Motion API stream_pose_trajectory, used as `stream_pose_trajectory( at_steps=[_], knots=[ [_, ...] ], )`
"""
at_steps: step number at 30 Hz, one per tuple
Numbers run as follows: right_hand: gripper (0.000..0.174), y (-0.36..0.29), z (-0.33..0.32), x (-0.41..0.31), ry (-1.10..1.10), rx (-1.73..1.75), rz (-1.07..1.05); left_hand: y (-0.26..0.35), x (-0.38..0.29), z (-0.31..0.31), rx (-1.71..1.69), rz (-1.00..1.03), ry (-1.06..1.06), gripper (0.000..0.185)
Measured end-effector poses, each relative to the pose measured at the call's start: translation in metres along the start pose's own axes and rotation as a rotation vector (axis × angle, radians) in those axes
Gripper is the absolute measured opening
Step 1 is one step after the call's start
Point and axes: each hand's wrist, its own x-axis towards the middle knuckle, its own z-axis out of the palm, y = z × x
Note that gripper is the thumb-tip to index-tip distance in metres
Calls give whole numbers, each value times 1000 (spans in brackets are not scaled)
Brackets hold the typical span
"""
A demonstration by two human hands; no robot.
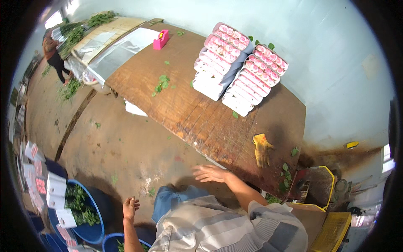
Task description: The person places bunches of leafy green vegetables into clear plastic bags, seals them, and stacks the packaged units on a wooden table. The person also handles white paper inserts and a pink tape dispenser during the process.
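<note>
My right hand (209, 173) is held out just off the front edge of the wooden table (189, 104), fingers spread and empty. Lower on the left, my left hand (130, 208) hangs over the floor with its fingers loosely bent and nothing visible in them. It is nearest to a blue tub (100, 220) with green leafy stems (82, 206) in it. A yellow work glove (262, 150) lies on the table beyond my right hand. Two stacks of wrapped pink roses, a left stack (227, 42) and a right stack (264, 67), rest farther back against the wall.
A pink tape dispenser (161, 40) stands near clear plastic sheeting (126, 47). Loose leaves (162, 83) dot the table. A yellow-edged box (315, 189) and a yellow crate (332, 231) are at right. Paper-wrapped bunches (56, 190) crowd the left. Another person (52, 47) stands far left.
</note>
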Motion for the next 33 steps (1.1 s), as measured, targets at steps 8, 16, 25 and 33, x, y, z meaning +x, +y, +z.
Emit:
stream_pose_trajectory(
  at_steps=[8, 16, 25, 33],
  knots=[
    [66, -75, -112, -64, 609, 303, -318, 291, 199, 50, 259, 412, -327, 62],
    [68, -170, -240, -76, 1160, 583, -659, 535, 323, 285, 336, 493, -695, 69],
    [69, -227, -328, -41, 1338, 670, -804, 589, 388, 534, 346, 229, -927, 75],
    [69, -221, -300, -42, 1457, 704, -785, 594, 358, 570, -218, -25, -1286, 63]
  ],
)
